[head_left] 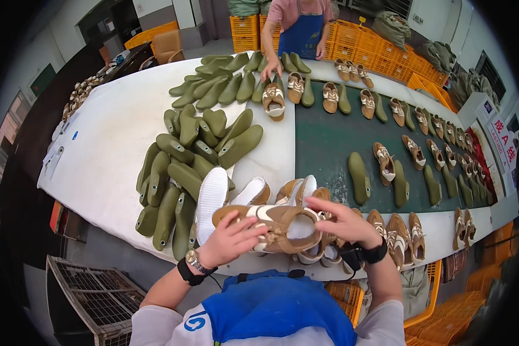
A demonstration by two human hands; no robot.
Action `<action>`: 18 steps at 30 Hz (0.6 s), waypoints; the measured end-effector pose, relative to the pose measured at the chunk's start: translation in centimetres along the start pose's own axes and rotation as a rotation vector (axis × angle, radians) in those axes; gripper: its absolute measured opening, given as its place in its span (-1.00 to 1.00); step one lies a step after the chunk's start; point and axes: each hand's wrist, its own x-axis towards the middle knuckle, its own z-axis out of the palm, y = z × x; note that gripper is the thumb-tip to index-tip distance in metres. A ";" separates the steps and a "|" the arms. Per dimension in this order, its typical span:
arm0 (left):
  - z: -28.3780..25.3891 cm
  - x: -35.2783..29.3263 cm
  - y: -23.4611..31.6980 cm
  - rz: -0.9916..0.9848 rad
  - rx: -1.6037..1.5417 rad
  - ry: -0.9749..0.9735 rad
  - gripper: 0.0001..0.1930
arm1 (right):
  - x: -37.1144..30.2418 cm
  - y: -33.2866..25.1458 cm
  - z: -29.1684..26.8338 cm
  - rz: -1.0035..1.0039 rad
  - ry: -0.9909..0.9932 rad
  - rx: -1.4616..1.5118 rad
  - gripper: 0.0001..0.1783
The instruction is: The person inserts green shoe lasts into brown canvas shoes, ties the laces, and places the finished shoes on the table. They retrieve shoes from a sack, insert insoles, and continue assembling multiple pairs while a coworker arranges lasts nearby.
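Note:
A brown shoe (277, 224) with white stripes lies sideways in front of me, its opening toward the right. My left hand (232, 239) is closed around the toe end, fingers over the upper. At the heel, my right hand (347, 224) grips the edge of the opening. Just beyond it rest more shoes with white ribbed soles (213, 193), some partly hidden by the held shoe. Left of these is a heap of olive-green shoe lasts (184, 150).
Across the white table (106, 124), a co-worker's hand (271, 68) touches a brown shoe (273, 101) near rows of green lasts. A dark green belt (328, 141) carries shoes and lasts in rows to the right. Orange crates (357, 43) stand behind; a metal rack (95, 294) stands lower left.

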 end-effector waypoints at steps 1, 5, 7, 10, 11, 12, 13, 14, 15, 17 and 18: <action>0.0 0.0 -0.4 -0.003 0.031 0.031 -0.87 | 0.9 -0.6 0.1 0.053 -0.042 -0.019 -0.34; 0.5 0.6 -2.2 -0.302 -0.299 0.211 -0.71 | 3.9 -2.0 -0.1 0.031 -0.205 -0.057 -0.26; 0.9 1.2 -2.6 -0.391 -0.437 0.276 -0.62 | 5.3 -2.2 0.0 -0.029 -0.201 -0.043 -0.23; 1.4 2.0 -3.3 -0.460 -0.530 0.275 -0.57 | 6.2 -2.4 -0.8 0.188 -0.190 0.086 -0.25; 1.5 1.9 -3.4 -0.516 -0.433 0.260 -0.52 | 6.5 -2.2 -1.2 0.313 -0.183 0.147 -0.26; 1.6 1.7 -3.7 -0.584 -0.348 0.261 -0.47 | 6.9 -1.8 -1.4 0.323 -0.133 0.330 -0.29; 1.7 1.3 -3.9 -0.650 -0.242 0.246 -0.42 | 7.8 -1.3 -2.1 0.419 -0.023 0.347 -0.30; 1.5 0.5 -4.7 -0.660 -0.178 0.209 -0.30 | 9.2 -0.5 -2.8 0.461 0.052 0.390 -0.32; 1.5 -0.4 -5.1 -0.716 -0.134 0.201 -0.29 | 10.7 0.3 -3.5 0.510 0.135 0.423 -0.33; 1.4 -2.6 -5.6 -0.845 -0.036 0.174 -0.27 | 14.4 2.5 -4.9 0.485 0.194 0.490 -0.50; 1.4 -3.8 -5.8 -0.923 0.005 0.078 -0.20 | 16.7 3.5 -5.7 0.469 0.233 0.570 -0.51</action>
